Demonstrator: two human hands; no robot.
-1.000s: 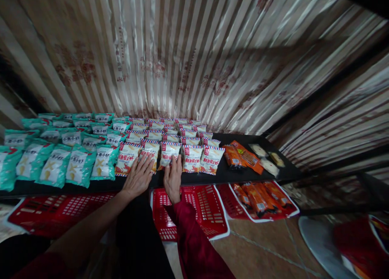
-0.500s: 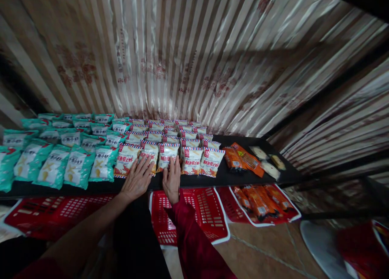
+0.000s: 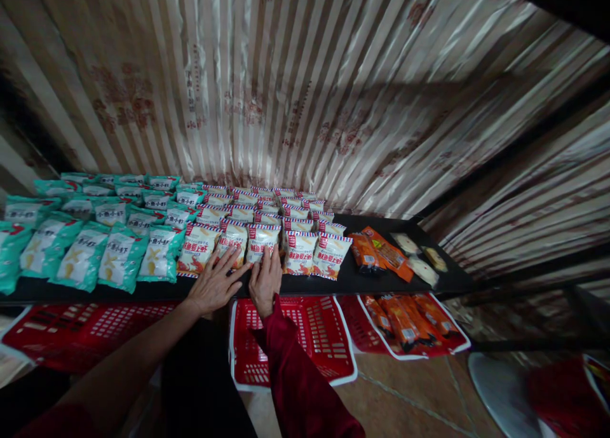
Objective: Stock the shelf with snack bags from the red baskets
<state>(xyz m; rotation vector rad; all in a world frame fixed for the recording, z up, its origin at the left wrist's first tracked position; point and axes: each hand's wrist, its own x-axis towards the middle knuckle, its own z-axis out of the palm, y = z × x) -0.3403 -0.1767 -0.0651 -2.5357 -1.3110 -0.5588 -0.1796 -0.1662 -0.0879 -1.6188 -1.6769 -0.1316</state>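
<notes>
head view: packet [image 3: 262, 236] nudged left along shelf's front edge [image 3: 372, 287], nearer its neighbour; right hand [image 3: 267, 282] narrow against it, left hand [image 3: 215, 285] spread wide.

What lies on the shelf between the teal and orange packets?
The head view shows rows of white packets, with the left hand and right hand at their front.

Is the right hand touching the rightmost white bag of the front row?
Apart. The head view shows another white bag between the right hand and the rightmost white bag.
</notes>
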